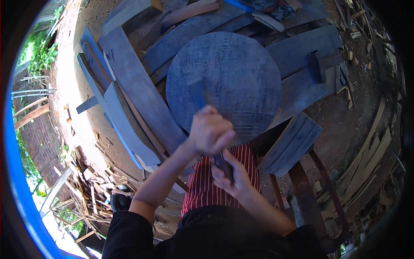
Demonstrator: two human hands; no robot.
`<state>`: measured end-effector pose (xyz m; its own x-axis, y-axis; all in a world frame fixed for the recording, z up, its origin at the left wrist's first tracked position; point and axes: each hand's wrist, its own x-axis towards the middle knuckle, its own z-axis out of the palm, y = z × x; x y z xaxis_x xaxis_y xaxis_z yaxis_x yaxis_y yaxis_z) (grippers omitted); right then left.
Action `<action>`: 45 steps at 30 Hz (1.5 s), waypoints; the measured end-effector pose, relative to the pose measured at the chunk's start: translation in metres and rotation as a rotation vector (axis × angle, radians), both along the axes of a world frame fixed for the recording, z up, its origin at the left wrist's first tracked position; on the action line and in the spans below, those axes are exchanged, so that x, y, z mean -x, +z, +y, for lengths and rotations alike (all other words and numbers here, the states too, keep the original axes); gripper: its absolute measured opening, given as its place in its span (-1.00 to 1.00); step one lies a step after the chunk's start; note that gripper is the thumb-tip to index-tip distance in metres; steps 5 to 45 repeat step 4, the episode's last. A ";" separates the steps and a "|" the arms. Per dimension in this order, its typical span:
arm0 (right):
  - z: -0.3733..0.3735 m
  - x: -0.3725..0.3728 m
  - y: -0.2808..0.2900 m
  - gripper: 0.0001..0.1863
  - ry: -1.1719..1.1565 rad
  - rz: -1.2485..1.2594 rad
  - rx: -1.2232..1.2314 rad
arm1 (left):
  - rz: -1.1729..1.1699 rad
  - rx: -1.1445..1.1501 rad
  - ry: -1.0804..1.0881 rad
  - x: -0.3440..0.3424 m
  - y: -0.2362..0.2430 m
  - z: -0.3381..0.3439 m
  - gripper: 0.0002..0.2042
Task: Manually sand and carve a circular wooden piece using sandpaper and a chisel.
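In front of me a round grey wooden board [241, 77] lies on top of several planks, its surface covered in rough saw marks. Both my hands are on one long hand tool [199, 96] with a blue shaft and a dark grip. Its blurred head, which looks like a flat scraper blade, is over the left-middle of the board; contact I cannot tell. My left hand [211, 131] is a closed fist around the middle of the tool, above the board's near edge. Over the red striped cloth on my lap, my right hand [233, 175] wraps the dark grip end.
Long planks [133, 82] lie around the board on the left and behind it. On the right a dark tool [318, 67] rests on a wide plank. A slatted wooden piece [291, 144] stands near right. Wood offcuts [92, 185] are piled at far left and right.
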<state>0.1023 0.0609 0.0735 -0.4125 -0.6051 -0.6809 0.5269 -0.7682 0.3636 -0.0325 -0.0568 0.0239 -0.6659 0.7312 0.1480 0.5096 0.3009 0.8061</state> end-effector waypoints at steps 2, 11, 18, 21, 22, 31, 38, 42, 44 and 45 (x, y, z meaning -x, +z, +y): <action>0.006 -0.027 0.013 -0.54 0.007 0.004 -0.008 | -0.041 -0.016 -0.018 -0.027 0.013 0.011 -0.66; 0.010 -0.031 0.016 -0.55 -0.101 0.018 0.086 | -0.105 -0.016 -0.057 -0.027 0.017 0.014 -0.67; 0.010 -0.031 0.016 -0.55 -0.101 0.018 0.086 | -0.105 -0.016 -0.057 -0.027 0.017 0.014 -0.67; 0.010 -0.031 0.016 -0.55 -0.101 0.018 0.086 | -0.105 -0.016 -0.057 -0.027 0.017 0.014 -0.67; 0.010 -0.031 0.016 -0.55 -0.101 0.018 0.086 | -0.105 -0.016 -0.057 -0.027 0.017 0.014 -0.67; 0.010 -0.031 0.016 -0.55 -0.101 0.018 0.086 | -0.105 -0.016 -0.057 -0.027 0.017 0.014 -0.67; 0.010 -0.031 0.016 -0.55 -0.101 0.018 0.086 | -0.105 -0.016 -0.057 -0.027 0.017 0.014 -0.67; 0.010 -0.031 0.016 -0.55 -0.101 0.018 0.086 | -0.105 -0.016 -0.057 -0.027 0.017 0.014 -0.67; 0.010 -0.031 0.016 -0.55 -0.101 0.018 0.086 | -0.105 -0.016 -0.057 -0.027 0.017 0.014 -0.67; 0.010 -0.031 0.016 -0.55 -0.101 0.018 0.086 | -0.105 -0.016 -0.057 -0.027 0.017 0.014 -0.67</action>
